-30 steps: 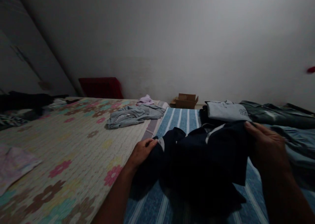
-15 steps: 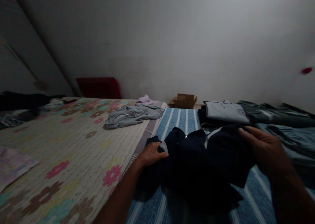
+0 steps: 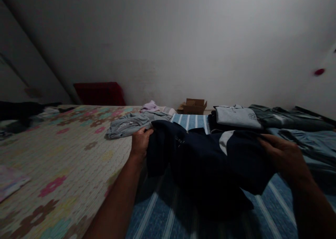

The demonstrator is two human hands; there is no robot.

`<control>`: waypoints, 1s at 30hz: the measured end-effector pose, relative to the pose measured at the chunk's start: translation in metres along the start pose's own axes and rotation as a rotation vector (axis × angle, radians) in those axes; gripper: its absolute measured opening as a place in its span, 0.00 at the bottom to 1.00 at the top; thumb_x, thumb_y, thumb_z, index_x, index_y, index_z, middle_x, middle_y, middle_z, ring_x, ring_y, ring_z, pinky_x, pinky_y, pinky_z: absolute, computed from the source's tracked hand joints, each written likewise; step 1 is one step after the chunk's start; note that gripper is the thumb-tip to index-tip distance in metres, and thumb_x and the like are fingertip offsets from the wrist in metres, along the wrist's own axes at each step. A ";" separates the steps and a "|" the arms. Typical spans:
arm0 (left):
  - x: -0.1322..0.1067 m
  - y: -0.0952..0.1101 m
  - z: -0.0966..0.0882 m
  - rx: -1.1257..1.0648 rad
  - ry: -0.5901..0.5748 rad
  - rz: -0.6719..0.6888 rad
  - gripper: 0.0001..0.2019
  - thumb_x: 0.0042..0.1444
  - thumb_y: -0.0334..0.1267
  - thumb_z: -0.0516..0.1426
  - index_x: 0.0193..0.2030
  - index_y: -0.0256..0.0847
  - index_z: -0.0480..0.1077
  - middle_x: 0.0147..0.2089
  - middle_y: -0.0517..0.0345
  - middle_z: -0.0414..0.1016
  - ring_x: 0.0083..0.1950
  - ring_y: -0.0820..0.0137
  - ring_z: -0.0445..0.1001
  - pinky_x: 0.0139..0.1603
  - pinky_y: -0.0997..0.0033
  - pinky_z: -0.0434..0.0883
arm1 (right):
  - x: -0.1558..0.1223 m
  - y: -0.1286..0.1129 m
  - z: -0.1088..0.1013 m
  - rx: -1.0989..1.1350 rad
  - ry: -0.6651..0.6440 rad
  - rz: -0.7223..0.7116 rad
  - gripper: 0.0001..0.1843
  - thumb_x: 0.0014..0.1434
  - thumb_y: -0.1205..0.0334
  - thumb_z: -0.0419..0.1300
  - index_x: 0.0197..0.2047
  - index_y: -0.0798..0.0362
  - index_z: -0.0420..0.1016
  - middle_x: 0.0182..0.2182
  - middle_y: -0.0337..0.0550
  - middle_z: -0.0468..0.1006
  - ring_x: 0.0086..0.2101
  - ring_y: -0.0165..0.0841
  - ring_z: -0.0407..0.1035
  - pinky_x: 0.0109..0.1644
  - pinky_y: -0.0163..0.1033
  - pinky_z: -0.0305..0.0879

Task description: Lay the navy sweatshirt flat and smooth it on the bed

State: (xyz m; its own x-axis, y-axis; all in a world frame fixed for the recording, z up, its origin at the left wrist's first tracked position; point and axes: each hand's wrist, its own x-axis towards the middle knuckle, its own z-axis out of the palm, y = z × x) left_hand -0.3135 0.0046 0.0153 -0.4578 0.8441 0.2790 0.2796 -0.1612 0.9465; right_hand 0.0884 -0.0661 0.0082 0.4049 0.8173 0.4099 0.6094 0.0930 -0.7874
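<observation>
A dark navy jacket-like garment (image 3: 202, 158) with a zip at the collar and a pale patch near one shoulder is stretched between my hands. My left hand (image 3: 141, 141) pinches its left side near the top. On the other side, my right hand (image 3: 285, 156) grips the garment's right edge, fingers partly hidden behind the cloth. The garment is held up over a blue striped cover (image 3: 154, 207), and its lower part hangs down in shadow.
Crumpled grey clothing (image 3: 127, 125) lies on the flowered bedspread (image 3: 76, 151). Behind it is a lilac cloth (image 3: 150, 106). Folded grey clothing (image 3: 237, 116), dark green clothing (image 3: 291, 119) and jeans (image 3: 311, 141) lie at right. A cardboard box (image 3: 194, 107) and red case (image 3: 99, 93) stand by the wall.
My left hand has moved up and to the left, spreading the garment's left side wider. More of the pale shoulder patch shows. My right hand stays near its place.
</observation>
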 end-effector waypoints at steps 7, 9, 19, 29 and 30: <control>0.046 0.017 0.042 -0.011 0.035 0.164 0.23 0.51 0.44 0.54 0.52 0.37 0.69 0.41 0.56 0.76 0.41 0.67 0.74 0.40 0.73 0.69 | 0.035 0.012 0.011 -0.142 0.269 0.006 0.24 0.56 0.50 0.52 0.46 0.56 0.78 0.36 0.53 0.78 0.38 0.46 0.70 0.41 0.45 0.60; 0.047 0.011 0.054 0.139 -0.019 0.237 0.27 0.52 0.41 0.54 0.59 0.38 0.63 0.52 0.52 0.73 0.52 0.65 0.71 0.50 0.70 0.67 | 0.045 0.023 0.020 -0.186 0.287 0.026 0.24 0.56 0.52 0.50 0.46 0.58 0.78 0.36 0.53 0.78 0.38 0.44 0.69 0.41 0.45 0.61; -0.035 -0.049 0.049 0.519 -0.367 0.205 0.12 0.51 0.41 0.55 0.19 0.42 0.68 0.22 0.59 0.69 0.29 0.67 0.69 0.37 0.69 0.63 | 0.015 0.055 0.051 -0.446 0.214 -0.064 0.24 0.58 0.54 0.48 0.50 0.59 0.73 0.44 0.59 0.75 0.44 0.50 0.68 0.45 0.51 0.63; -0.058 -0.077 0.038 0.600 -0.666 -0.024 0.16 0.42 0.43 0.61 0.11 0.43 0.62 0.15 0.58 0.64 0.22 0.64 0.70 0.27 0.69 0.60 | -0.076 -0.005 0.088 -0.283 -0.774 -0.345 0.17 0.57 0.52 0.58 0.47 0.51 0.73 0.41 0.47 0.76 0.41 0.41 0.71 0.42 0.40 0.64; -0.056 -0.080 0.039 0.604 -0.618 -0.040 0.16 0.42 0.43 0.61 0.12 0.43 0.62 0.17 0.56 0.67 0.27 0.60 0.73 0.30 0.68 0.62 | -0.082 -0.006 0.094 -0.346 -0.788 -0.345 0.21 0.54 0.52 0.61 0.50 0.52 0.72 0.44 0.50 0.75 0.43 0.43 0.69 0.44 0.42 0.64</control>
State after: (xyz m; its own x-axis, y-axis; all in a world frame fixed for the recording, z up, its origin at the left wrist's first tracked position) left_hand -0.2772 -0.0096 -0.0826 0.0152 0.9983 -0.0571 0.7538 0.0261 0.6566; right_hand -0.0120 -0.0802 -0.0638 -0.3400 0.9382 0.0644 0.8308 0.3317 -0.4468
